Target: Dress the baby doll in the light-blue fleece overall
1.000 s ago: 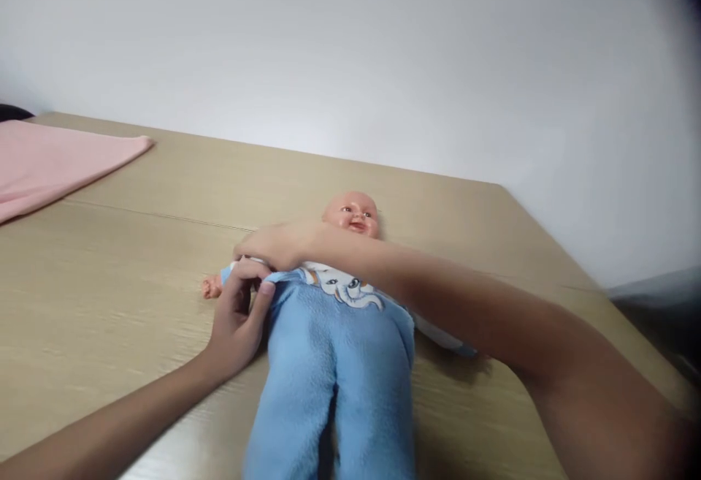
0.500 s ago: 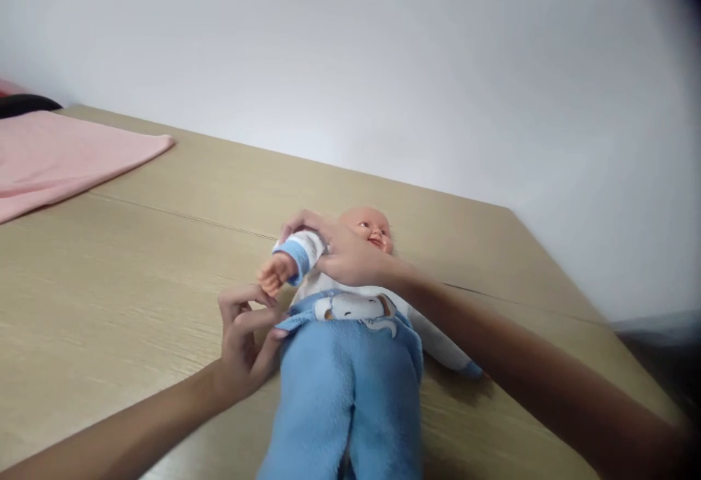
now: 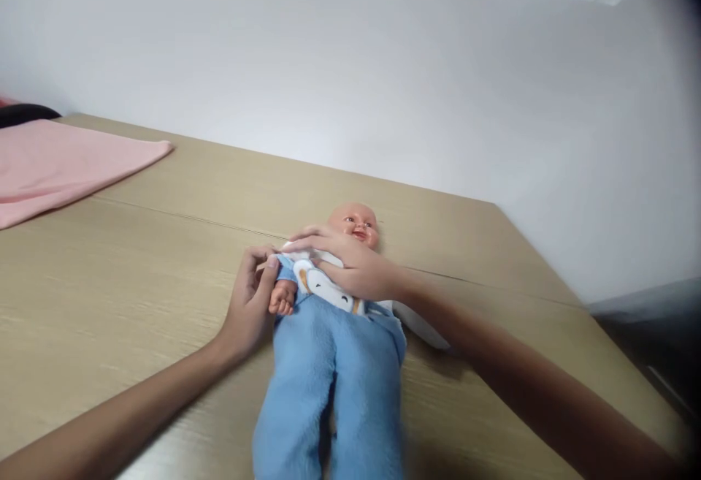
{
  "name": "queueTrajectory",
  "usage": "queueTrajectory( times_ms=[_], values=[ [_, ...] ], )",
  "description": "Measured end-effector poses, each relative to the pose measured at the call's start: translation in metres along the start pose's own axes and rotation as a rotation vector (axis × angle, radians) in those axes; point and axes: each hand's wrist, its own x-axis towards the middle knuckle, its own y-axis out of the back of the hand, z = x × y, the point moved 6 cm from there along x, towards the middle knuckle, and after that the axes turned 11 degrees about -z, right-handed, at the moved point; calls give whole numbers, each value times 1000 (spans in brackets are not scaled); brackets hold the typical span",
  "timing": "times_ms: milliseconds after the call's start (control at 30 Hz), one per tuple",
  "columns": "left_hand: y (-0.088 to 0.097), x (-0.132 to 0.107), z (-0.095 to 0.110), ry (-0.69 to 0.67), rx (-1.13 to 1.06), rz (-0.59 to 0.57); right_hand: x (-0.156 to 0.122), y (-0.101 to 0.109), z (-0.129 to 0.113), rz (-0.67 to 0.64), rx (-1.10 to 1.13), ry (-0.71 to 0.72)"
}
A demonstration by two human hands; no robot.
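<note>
A baby doll (image 3: pixel 358 224) lies face up on the table, its head away from me, wearing a white top and fuzzy blue overalls (image 3: pixel 339 370) with a white animal face on the bib. My left hand (image 3: pixel 252 301) is at the doll's side, thumb and fingers pinched on the blue cloth edge by the doll's small hand (image 3: pixel 283 297). Across the doll's chest reaches my right hand (image 3: pixel 358 264); its fingers stretch over the white top near the shoulder and its thumb rests apart on the bib. The doll's other sleeve (image 3: pixel 421 328) lies partly behind my right forearm.
A pink cloth (image 3: pixel 77 162) is spread on the wooden table (image 3: pixel 136 275) at the far left, with a black curved object (image 3: pixel 27 113) behind it. A pale wall (image 3: pixel 328 63) stands behind the table. The table's right edge slopes down toward me.
The doll's raised arm has come down to its side, beside the bib. My right hand has let go of the sleeve and spread over the chest. My left hand has moved up along the blue cloth.
</note>
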Motion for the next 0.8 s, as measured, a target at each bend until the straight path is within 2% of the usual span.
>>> queueTrajectory(
  times_ms=[67,133,200,267,367,433,533,600,700,800],
  values=[
    [2,9,-7,61,-18,-40,-10,2,-4,69,36,-112],
    [2,20,-19,143,-49,-118,-18,-3,-6,71,61,-244],
    [3,30,-33,226,-86,-201,-24,-9,-2,96,51,-357],
    [5,37,-46,285,-119,-239,-26,-14,8,193,32,-418],
    [11,41,-57,302,-155,-253,-31,-16,25,395,-30,-418],
    [16,40,-56,257,-99,-272,-34,-19,32,471,-79,-384],
    [20,40,-50,184,44,-320,-39,-22,36,507,-74,-329],
    [20,44,-50,182,58,-355,-41,-23,36,522,-37,-303],
    [12,60,-60,257,-7,-373,-40,-22,40,520,12,-305],
    [-5,81,-78,350,-86,-398,-41,-21,45,525,43,-325]
  ],
)
